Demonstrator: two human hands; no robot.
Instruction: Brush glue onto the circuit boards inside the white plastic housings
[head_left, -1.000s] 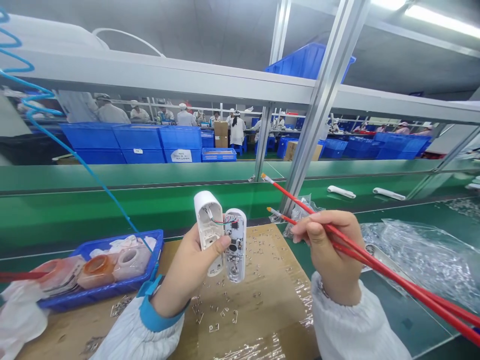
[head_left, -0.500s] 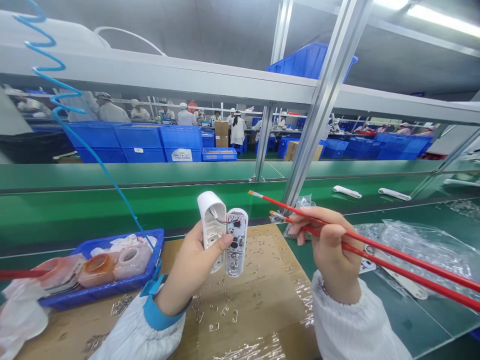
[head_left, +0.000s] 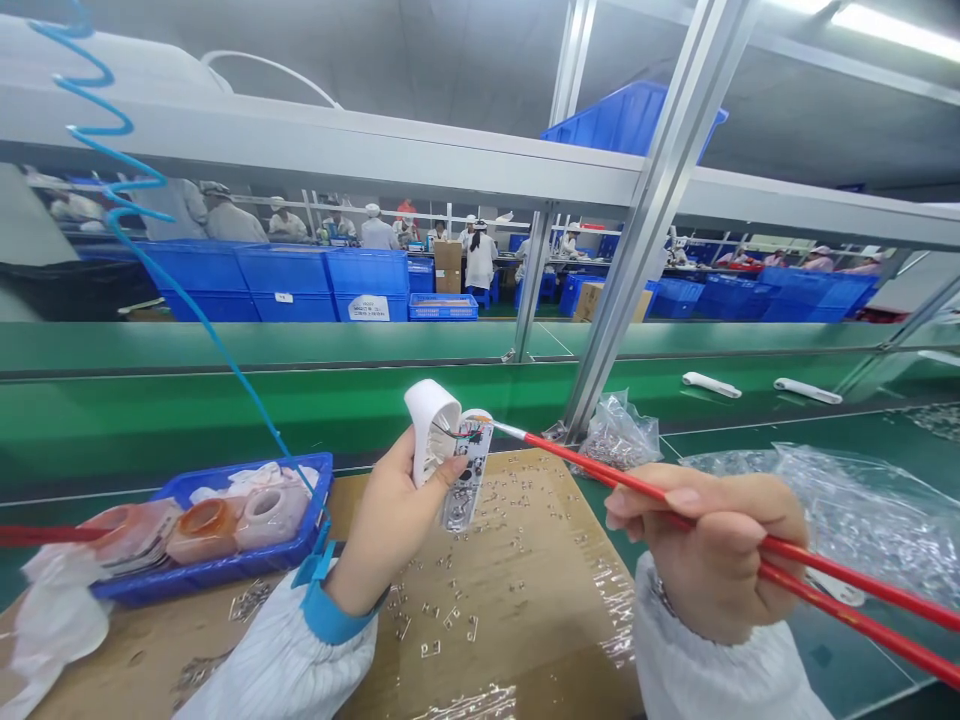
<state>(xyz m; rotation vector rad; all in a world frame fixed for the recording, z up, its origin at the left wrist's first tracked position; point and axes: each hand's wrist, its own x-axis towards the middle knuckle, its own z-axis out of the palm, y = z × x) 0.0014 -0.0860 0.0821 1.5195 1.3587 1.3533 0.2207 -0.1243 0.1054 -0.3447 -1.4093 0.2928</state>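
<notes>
My left hand [head_left: 390, 525] is closed around an opened white plastic device [head_left: 448, 455], its two shell halves side by side with a circuit board and thin coloured wires showing. My right hand [head_left: 712, 555] is closed on two long red brushes [head_left: 825, 590]. The tip of one brush touches the top of the circuit board half. Both hands hover above a cardboard sheet [head_left: 517, 600] strewn with several small metal clips [head_left: 450, 620].
A blue tray [head_left: 225, 520] with tape rolls and white parts sits at the left. A coiled blue hose [head_left: 187, 300] hangs down to it. Clear plastic bags [head_left: 862, 510] lie on the right. Two white parts [head_left: 712, 384] ride the green conveyor. An aluminium post [head_left: 637, 260] rises behind.
My right hand has swung the brushes down and left, so one brush tip now touches the device's circuit board. My left hand has tilted the device slightly toward the brush.
</notes>
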